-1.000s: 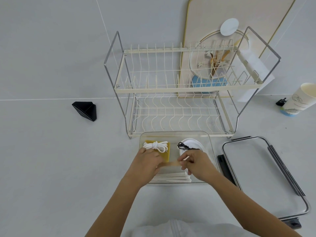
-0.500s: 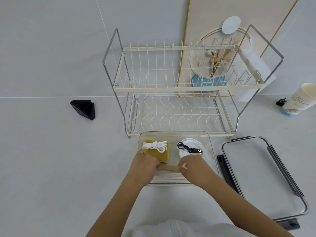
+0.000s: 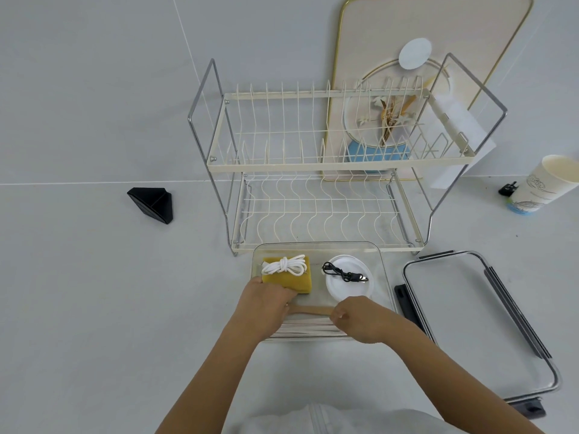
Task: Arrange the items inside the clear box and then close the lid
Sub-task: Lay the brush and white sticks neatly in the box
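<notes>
The clear box [image 3: 380, 261] is sitting on the worktop [image 3: 94, 292] at lower centre of the frame, directly in front of the two-tier dish rack [image 3: 313, 164]. Inside it, a yellow sponge [image 3: 289, 280] is lying at upper left with a coiled white cord [image 3: 284, 265] resting on top; a white round lid [image 3: 346, 285] is lying at upper right with a black cable [image 3: 343, 272] across it. A stack of flat pale sheets [image 3: 310, 327] is occupying the near edge. The left hand [image 3: 266, 303] and right hand [image 3: 360, 317] are both reaching into the box, each pinching one end of a thin tan strip [image 3: 313, 310] lying across the sheets. The box lid [image 3: 479, 324] is lying flat at lower right, just beside the box and detached from it.
</notes>
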